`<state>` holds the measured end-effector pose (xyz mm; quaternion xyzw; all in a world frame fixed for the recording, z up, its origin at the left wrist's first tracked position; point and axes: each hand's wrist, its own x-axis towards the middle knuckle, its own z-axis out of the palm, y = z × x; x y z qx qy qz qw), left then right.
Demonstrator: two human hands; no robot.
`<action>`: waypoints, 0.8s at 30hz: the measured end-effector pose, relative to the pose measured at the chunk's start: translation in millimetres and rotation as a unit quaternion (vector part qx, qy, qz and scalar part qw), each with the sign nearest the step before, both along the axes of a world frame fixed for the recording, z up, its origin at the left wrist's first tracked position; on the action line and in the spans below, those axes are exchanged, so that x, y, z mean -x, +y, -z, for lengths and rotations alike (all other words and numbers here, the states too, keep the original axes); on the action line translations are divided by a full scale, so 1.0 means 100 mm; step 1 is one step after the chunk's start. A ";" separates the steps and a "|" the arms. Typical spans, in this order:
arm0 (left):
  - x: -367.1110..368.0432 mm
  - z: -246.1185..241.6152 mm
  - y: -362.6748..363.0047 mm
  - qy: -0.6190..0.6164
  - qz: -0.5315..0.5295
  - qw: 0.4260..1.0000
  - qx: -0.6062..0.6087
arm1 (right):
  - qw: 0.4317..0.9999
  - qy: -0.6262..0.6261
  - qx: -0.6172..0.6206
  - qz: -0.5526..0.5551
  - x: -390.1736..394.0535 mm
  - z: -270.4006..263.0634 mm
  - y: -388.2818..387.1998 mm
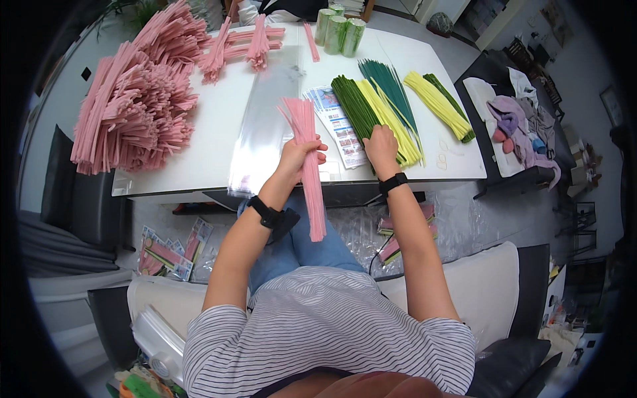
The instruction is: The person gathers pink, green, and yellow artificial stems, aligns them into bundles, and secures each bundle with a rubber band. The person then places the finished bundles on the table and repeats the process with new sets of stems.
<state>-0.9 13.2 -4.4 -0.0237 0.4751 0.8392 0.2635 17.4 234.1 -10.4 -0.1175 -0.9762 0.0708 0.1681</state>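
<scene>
My left hand (304, 154) grips a bundle of pink chenille stems (312, 194). The bundle is nearly upright in view, and its lower end hangs past the table's front edge above my lap. My right hand (382, 147) is curled over the lower part of a row of dark green chenille stems (354, 102). Its fingertips are hidden, so whether they pinch any stems cannot be seen. Yellow chenille stems (385, 117) lie right beside the green ones, with thin teal stems (390, 82) behind. Printed sheets (343, 132) lie fanned between my hands, partly under the green stems.
A large pile of pink stems (134, 109) covers the white table's (209, 164) left side. Clear plastic sleeves (264, 119) lie in the middle. Green-wrapped rolls (336, 35) stand at the back, near a person's sleeve (247, 12). More yellow stems (438, 107) lie right. Packed kits (171, 253) are on the floor.
</scene>
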 end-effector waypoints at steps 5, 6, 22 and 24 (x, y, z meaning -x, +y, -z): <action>0.18 0.07 0.17 -0.026 -0.003 1.000 -0.002 | 0.998 0.009 -0.042 0.042 0.14 0.22 -0.07; 0.22 0.11 0.22 -0.037 -0.011 0.999 -0.001 | 0.995 0.042 -0.086 0.042 0.16 0.26 -0.13; 0.64 0.57 0.52 -0.101 -0.125 0.987 0.006 | 0.983 0.064 0.149 -0.088 -0.20 -0.18 -0.15; 0.62 0.57 0.52 -0.100 -0.123 0.987 -0.004 | 0.989 0.082 0.055 -0.106 -0.11 -0.19 -0.05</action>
